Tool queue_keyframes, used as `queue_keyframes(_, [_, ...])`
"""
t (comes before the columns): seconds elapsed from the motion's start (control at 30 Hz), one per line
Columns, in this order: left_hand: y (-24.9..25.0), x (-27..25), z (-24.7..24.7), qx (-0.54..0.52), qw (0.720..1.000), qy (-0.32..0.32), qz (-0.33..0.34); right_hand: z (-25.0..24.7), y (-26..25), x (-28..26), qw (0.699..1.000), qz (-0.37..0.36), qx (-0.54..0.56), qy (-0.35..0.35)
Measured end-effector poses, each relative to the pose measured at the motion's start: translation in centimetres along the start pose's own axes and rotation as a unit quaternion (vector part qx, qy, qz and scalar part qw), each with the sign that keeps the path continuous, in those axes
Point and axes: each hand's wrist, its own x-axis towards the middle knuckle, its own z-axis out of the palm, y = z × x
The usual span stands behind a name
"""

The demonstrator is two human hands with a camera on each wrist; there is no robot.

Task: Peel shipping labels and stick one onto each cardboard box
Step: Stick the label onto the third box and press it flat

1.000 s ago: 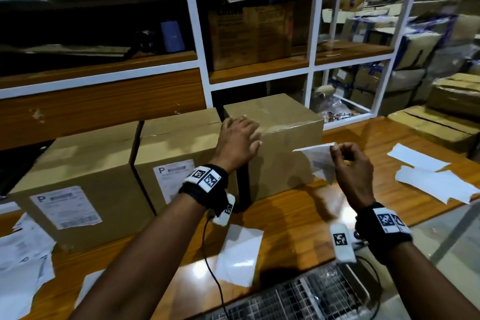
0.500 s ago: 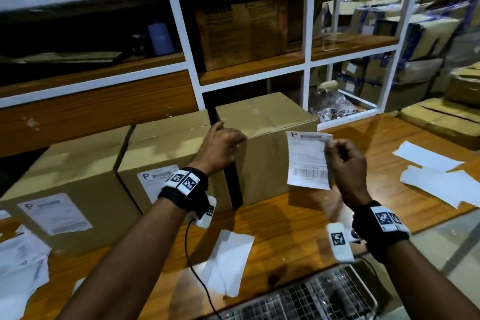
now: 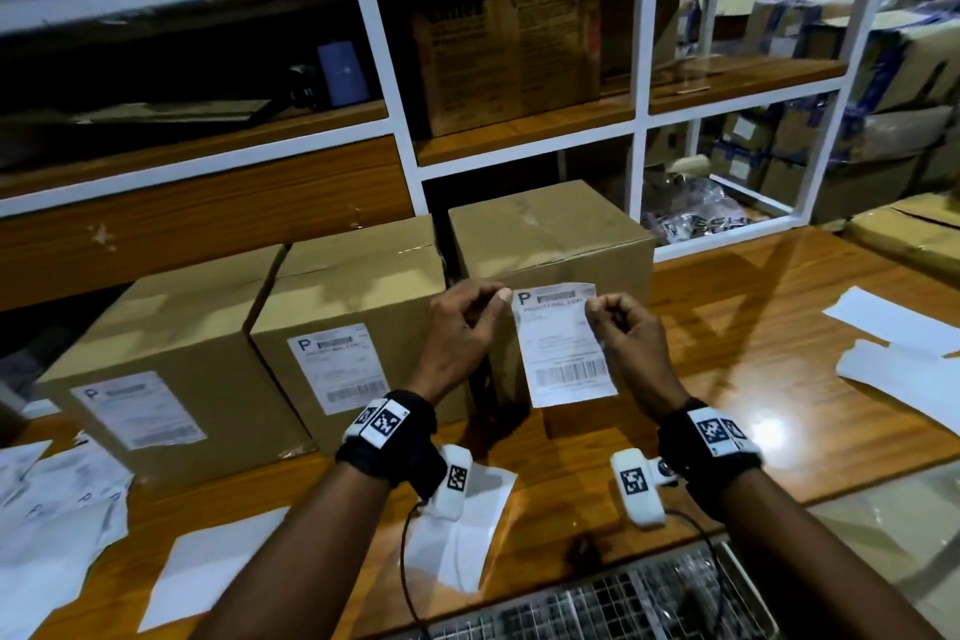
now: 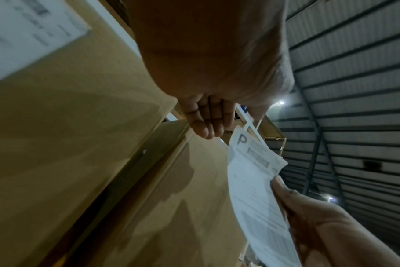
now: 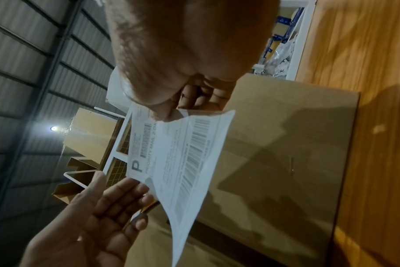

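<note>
Three cardboard boxes stand in a row on the wooden table [image 3: 753,307]. The left box [image 3: 171,317] and the middle box [image 3: 353,276] each carry a stuck label on the front. The right box [image 3: 550,229] [image 5: 286,144] has a bare front. A printed shipping label [image 3: 563,348] [image 4: 251,189] [image 5: 183,153] hangs upright just in front of it. My right hand [image 3: 592,309] [image 5: 171,113] pinches its top right corner. My left hand [image 3: 498,299] [image 5: 119,180] is at the top left corner, fingertips touching the paper and thumb a little apart.
White backing sheets lie on the table: one near my left wrist [image 3: 467,525], one front left [image 3: 208,572], a pile at the far left [image 3: 57,499], more at the right [image 3: 893,322]. A white shelf frame [image 3: 387,68] rises behind the boxes. A wire basket [image 3: 623,603] sits at the front edge.
My left hand came off the top of the right box and moved to the label's top left corner. The label turned print side towards me and hangs upright.
</note>
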Motion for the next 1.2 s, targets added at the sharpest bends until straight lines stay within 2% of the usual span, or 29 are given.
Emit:
queue_keyframes(0.2, [-0.7, -1.1, 0.9, -0.079, 0.989, 0.004, -0.124, 1.0, 0.5, -0.2, 0.998, 0.041, 0.034, -0.028])
queue_keyframes(0.37, [-0.6, -1.1, 1.1, -0.125, 0.98, 0.021, -0.156, 1.0, 0.1, -0.6, 0.996, 0.05, 0.054, -0.058])
queue_keyframes(0.53, [-0.3, -1.1, 1.6, -0.113, 0.98, 0.021, -0.161, 0.9, -0.4, -0.1, 0.997, 0.047, -0.055, -0.031])
queue_keyframes(0.7, [0.0, -1.0, 1.9, -0.092, 0.981, 0.018, -0.171, 0.6, -0.9, 1.0, 0.989, -0.03, -0.143, -0.003])
queue_keyframes(0.83, [-0.1, -1.0, 1.9, -0.094, 0.98, 0.019, -0.174, 0.6, -1.1, 2.0, 0.983, -0.075, -0.17, 0.009])
queue_keyframes(1.03, [-0.8, -1.4, 2.1, -0.095, 0.978, 0.027, -0.183, 0.5, -0.1, 2.3, 0.984, -0.065, -0.165, -0.003])
queue_keyframes(1.2, [-1.5, -1.0, 3.0, -0.006, 0.985, 0.083, -0.154, 1.3, 0.1, 2.7, 0.979, -0.06, -0.196, -0.001])
